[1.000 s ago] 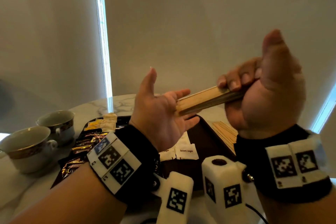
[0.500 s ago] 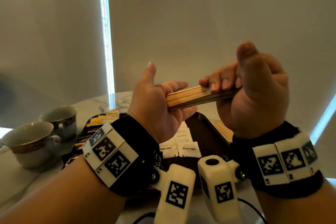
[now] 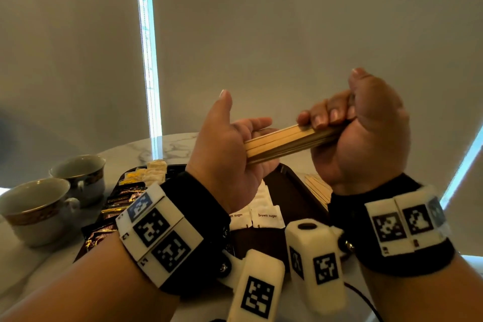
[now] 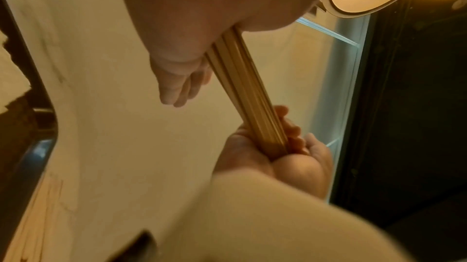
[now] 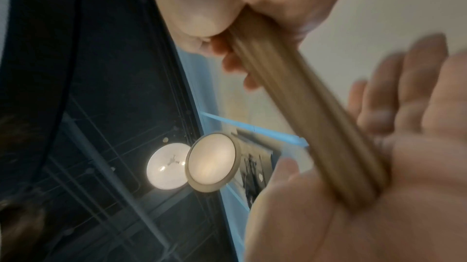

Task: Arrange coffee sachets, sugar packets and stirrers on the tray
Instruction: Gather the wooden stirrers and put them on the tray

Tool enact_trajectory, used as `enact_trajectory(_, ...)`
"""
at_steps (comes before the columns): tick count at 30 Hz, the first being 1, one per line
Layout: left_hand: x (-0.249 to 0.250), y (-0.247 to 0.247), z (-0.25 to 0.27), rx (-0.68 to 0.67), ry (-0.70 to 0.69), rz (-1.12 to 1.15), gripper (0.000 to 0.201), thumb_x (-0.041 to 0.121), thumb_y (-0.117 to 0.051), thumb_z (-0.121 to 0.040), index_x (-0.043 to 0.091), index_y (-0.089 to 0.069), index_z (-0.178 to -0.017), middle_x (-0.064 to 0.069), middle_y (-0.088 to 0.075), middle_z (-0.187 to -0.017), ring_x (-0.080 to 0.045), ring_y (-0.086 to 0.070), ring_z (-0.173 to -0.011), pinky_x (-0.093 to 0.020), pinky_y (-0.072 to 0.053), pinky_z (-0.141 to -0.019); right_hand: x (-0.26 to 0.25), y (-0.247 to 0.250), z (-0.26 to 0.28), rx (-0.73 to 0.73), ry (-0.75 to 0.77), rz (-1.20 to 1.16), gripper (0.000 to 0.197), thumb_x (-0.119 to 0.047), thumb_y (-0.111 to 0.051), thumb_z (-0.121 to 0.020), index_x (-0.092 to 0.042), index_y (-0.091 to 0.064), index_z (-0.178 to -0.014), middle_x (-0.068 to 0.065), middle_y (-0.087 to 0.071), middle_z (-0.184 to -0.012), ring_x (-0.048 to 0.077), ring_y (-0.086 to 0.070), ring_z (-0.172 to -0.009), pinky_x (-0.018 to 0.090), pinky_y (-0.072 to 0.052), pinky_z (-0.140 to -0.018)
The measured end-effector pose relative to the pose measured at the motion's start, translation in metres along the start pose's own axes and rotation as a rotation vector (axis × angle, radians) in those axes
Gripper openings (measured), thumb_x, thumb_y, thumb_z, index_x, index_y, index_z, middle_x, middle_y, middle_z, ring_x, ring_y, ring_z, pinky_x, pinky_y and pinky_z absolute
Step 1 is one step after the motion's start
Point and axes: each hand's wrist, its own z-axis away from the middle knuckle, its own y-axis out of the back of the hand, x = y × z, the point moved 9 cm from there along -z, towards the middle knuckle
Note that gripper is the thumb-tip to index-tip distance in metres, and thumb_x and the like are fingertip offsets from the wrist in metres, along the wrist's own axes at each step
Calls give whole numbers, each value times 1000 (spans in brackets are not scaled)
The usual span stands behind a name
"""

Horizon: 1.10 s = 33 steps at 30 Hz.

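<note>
Over the tray: both hands are raised above the dark brown rectangular tray (image 3: pixel 292 188); the air below them is open.
Tray left: dark foil coffee sachets (image 3: pixel 117 206).
Tray middle: white paper brown-sugar packets (image 3: pixel 266 217).
Tray right: loose wooden stirrers (image 3: pixel 317 188).
Far left: two white gold-rimmed cups (image 3: pixel 34 212).

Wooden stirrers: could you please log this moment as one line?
step: squaring bundle | right hand: grips wooden stirrers | left hand: open, bundle end against palm | tray: sugar packets placed
</note>
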Motion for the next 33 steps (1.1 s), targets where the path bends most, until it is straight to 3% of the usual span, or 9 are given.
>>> enact_trajectory(4, 3, 0, -1, 11, -33, -76, 81, 68, -28, -101, 0, -67, -117, -20, -75, -108, -32, -75, -97, -41, -55, -80, 0, 1, -2, -14, -1, -41, 44, -21, -49, -98, -17, -41, -55, -1, -38, -48, 18, -44, -42, 36, -52, -59)
enact_trajectory(7, 2, -3, 0, -67, -2, -231, 70, 65, -32, -101, 7, -67, -119, -15, -73, -112, -29, -70, -106, -43, -54, -89, 4, 6, -3, 18, -38, -29, 44, -21, -50, -99, -16, -40, -56, -1, -36, -48, 16, -42, -41, 34, -50, -56)
enact_trajectory(10, 3, -6, 5, -203, 15, -521, 53, 58, -60, -82, 17, -70, -113, -6, -72, -108, -25, -67, -103, -41, -54, -84, 8, 12, -5, 45, -95, -7, 44, -20, -49, -100, -17, -38, -58, -2, -35, -47, 15, -40, -40, 31, -48, -52)
enact_trajectory(15, 3, -11, 9, -345, -3, -861, 59, 46, -82, -61, 25, -67, -115, -4, -73, -107, -27, -72, -98, -41, -61, -83, 19, 2, 0, -66, -144, 84, 46, -16, -51, -97, -16, -41, -52, 1, -35, -45, 18, -40, -39, 31, -47, -52)
enact_trajectory(18, -7, -18, 12, -422, -10, -1040, 39, 37, -83, -81, 20, -66, -111, -3, -76, -94, -26, -75, -85, -51, -62, -86, 29, -8, 11, -103, -176, 113, 52, -10, -50, -99, -17, -43, -47, 3, -35, -45, 20, -40, -40, 32, -46, -51)
enact_trajectory(22, -10, -19, 12, -408, -70, -1155, 15, 36, -71, -91, 24, -63, -94, 9, -61, -57, -6, -57, -50, -26, -52, -56, 34, -13, 13, -129, -216, 129, 53, -11, -49, -100, -17, -44, -47, 3, -36, -45, 20, -42, -41, 33, -47, -53)
enact_trajectory(25, -10, -18, 10, -381, -98, -1149, 15, 38, -68, -94, 25, -62, -98, 4, -60, -64, -10, -56, -54, -27, -52, -57, 35, -12, 11, -174, -255, 60, 44, -31, -52, -98, -13, -50, -58, 6, -46, -52, 23, -52, -50, 36, -53, -59)
enact_trajectory(30, 5, -2, 2, -215, -123, -788, 14, 28, -60, -100, 15, -56, -99, 4, -57, -57, -18, -52, -54, -34, -48, -55, 57, 8, 6, -135, -426, 133, 66, -62, -44, -87, -8, -54, -123, 16, -61, -106, 33, -60, -99, 47, -50, -85)
enact_trajectory(33, 27, 18, -2, -20, -172, -542, 24, 37, -58, -101, 14, -61, -101, -1, -70, -76, -24, -64, -75, -37, -54, -68, 83, 13, 16, -168, -590, 314, 56, -55, -57, -80, -13, -49, -116, 15, -59, -104, 32, -59, -98, 46, -50, -78)
